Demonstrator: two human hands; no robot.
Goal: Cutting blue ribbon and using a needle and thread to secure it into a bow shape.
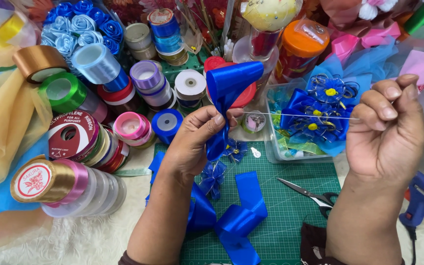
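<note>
My left hand (pixel 197 140) pinches a folded loop of wide blue satin ribbon (pixel 229 88) that stands upright above the green cutting mat (pixel 290 216). The ribbon's long tail (pixel 241 218) trails down and lies crumpled on the mat. My right hand (pixel 386 130) is raised to the right, its fingertips closed on a thin thread or wire (pixel 300 116) that runs taut back to the pinched spot. Two small blue bows (pixel 213 177) lie on the mat just under my left hand.
Several ribbon spools (pixel 74 132) crowd the left side, with blue fabric roses (pixel 82 27) behind. A clear box (pixel 271 142) holds finished blue bows (pixel 315 115). Scissors (pixel 312 196) lie on the mat; a blue glue gun (pixel 423 198) sits at the right edge.
</note>
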